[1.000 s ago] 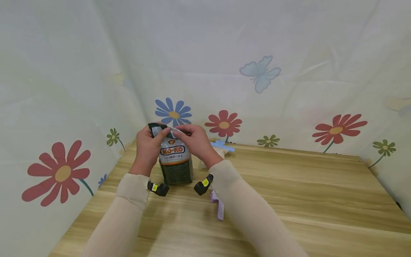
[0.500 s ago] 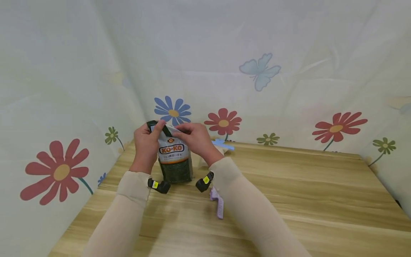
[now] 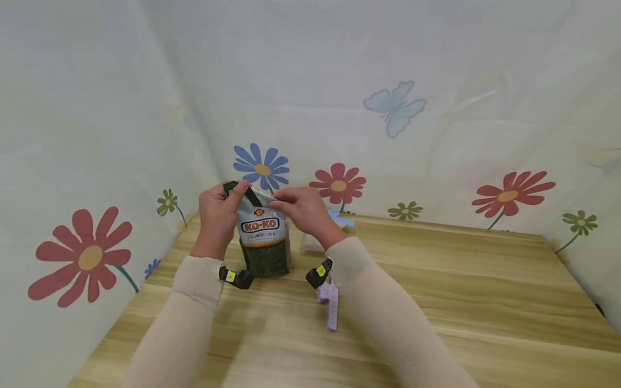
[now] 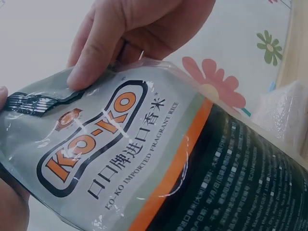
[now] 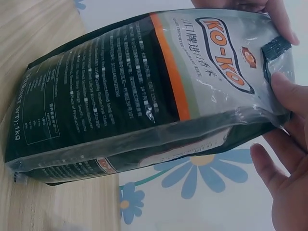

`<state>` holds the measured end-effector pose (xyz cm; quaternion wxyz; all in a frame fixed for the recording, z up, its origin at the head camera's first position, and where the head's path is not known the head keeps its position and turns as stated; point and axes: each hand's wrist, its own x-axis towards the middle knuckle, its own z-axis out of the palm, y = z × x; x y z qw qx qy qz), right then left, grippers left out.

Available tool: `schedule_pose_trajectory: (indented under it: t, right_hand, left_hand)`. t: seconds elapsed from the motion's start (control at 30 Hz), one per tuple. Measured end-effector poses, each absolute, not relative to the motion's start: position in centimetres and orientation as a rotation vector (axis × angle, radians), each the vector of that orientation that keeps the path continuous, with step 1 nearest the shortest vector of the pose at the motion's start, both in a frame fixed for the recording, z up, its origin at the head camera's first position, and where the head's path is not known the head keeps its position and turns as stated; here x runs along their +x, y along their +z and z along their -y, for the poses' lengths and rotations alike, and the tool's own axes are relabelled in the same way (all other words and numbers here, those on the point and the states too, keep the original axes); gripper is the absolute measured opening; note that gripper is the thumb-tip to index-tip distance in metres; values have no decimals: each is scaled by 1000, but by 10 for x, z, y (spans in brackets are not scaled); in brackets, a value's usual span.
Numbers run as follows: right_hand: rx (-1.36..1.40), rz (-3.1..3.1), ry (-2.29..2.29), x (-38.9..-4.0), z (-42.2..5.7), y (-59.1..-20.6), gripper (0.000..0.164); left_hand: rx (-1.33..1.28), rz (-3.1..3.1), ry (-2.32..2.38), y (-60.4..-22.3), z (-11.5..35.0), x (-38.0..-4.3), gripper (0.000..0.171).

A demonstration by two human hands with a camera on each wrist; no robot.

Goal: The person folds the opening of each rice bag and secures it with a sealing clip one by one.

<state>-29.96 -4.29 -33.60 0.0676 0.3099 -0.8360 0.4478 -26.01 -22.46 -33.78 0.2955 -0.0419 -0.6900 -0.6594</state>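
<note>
Toward the back left of the table (image 3: 461,285), a KO-KO rice bag (image 3: 265,256) stood upright on its base, its long axis rising from the wood to a person's two hands. Its body lay directly below the fingers, and neither hand was clearly nearer — both touched the top. The left hand (image 3: 215,218) pinched the upper left corner, thumb in front; the right hand (image 3: 306,214) pinched the upper right corner, thumb likewise on the printed face. Whether the mouth between them was open could not be told.

A purple clip (image 3: 332,308) lay in front of the bag and to its right, near the right wrist. Beyond the right forearm, a blue clip (image 3: 343,219) and a pale plastic bag (image 4: 279,110) were partly hidden.

Orange letters inside a dark-edged frame read "KO-KO"; beneath came 口口牌进口香米, then "KO-KO IMPORTED FRAGRANT RICE". An orange band parted the silvery upper panel from the dark green lower one, where "Place of Production" and — close to the base — "WT: 1kg" could be read. Much of the remaining print was too small to make out.
</note>
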Motion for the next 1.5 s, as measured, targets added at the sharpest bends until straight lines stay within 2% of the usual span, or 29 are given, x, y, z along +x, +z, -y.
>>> schedule_pose_trajectory:
  t: [0.57, 1.07, 1.5]
  right_hand:
    - [872, 2535, 1421, -298, 34, -337, 17]
    - [865, 2508, 1501, -297, 36, -344, 16]
    - [878, 2488, 1469, -300, 33, -345, 17]
  left_hand:
    - [-211, 1924, -1635, -335, 235, -260, 34]
    - [-143, 2196, -1728, -369, 242, -263, 39]
    - [-164, 2137, -1700, -367, 237, -261, 36]
